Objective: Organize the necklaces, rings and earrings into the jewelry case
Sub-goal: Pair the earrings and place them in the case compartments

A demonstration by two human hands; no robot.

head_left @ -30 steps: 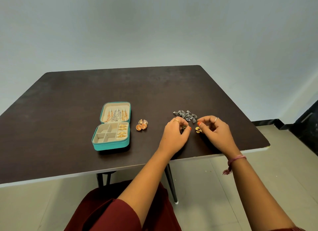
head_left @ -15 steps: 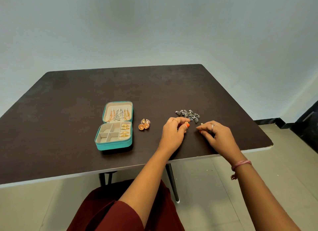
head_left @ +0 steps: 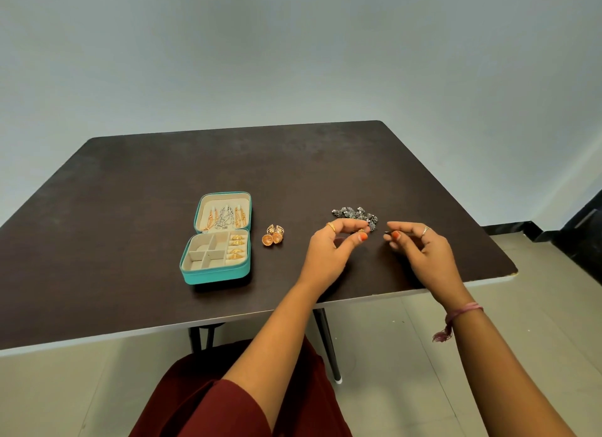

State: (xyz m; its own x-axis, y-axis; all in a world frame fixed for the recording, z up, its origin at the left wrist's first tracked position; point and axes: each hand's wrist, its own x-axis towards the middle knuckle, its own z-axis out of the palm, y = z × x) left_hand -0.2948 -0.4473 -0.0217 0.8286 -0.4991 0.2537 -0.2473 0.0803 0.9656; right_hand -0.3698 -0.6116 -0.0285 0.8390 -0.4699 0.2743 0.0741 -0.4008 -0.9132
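Two hands are raised just over the dark table [head_left: 136, 273], near its right front part, with a small gap between them. The left hand [head_left: 332, 251] has thumb and fingers curled together and pinches a tiny gold piece [head_left: 361, 230] at the fingertips; it is too small to say what kind of jewelry it is. The right hand [head_left: 420, 251] pinches something small and dark [head_left: 387, 240] between thumb and forefinger, too small to identify. Each hand wears a ring, and a pink thread band [head_left: 462, 310] circles the right wrist.

Just behind the fingertips lies a heap of silver jewelry [head_left: 355, 213] on the table. Left of the hands, a pair of gold dome earrings [head_left: 273, 236] lies touching each other, just beside the case [head_left: 215, 275]. The teal case is open and flat: necklaces [head_left: 224, 216] of gold and silver hang in the lid, and gold rings [head_left: 237, 247] sit in a row down the right-hand slot of the tray. The other tray compartments, divided by cream walls, show only lining.

A maroon garment [head_left: 208, 404] covers the person's lap below the table edge.
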